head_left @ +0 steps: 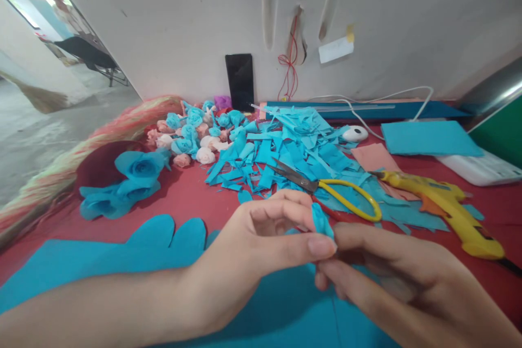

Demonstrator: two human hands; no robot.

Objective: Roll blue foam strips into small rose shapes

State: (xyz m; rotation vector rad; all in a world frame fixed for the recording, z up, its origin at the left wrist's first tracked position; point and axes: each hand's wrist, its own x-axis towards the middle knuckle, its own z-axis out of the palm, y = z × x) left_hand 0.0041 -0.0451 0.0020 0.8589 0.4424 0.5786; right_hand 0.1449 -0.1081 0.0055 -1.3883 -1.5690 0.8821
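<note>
A small rolled bud of blue crepe paper (pixel 321 219) is held up in front of me. My left hand (pixel 256 239) pinches it between thumb and fingers. Closed at the bud's lower right side is my right hand (pixel 395 269), its fingertips meeting the left thumb; its exact grip on the paper is partly hidden. Beneath both hands lies a large blue paper sheet (pixel 93 261), with rounded blue petals (pixel 190 239) at its far edge. Just beyond the fingers rest scissors (pixel 302 178) with a yellow handle loop.
Blue paper scraps (pixel 281 147) are heaped behind the scissors. Pink, white and blue paper roses (pixel 191 130) cluster left of them, with larger blue flowers (pixel 141 166) nearer. A yellow glue gun (pixel 444 201) lies right. A dark phone (pixel 240 81) leans on the wall; a person (pixel 67 13) stands far left.
</note>
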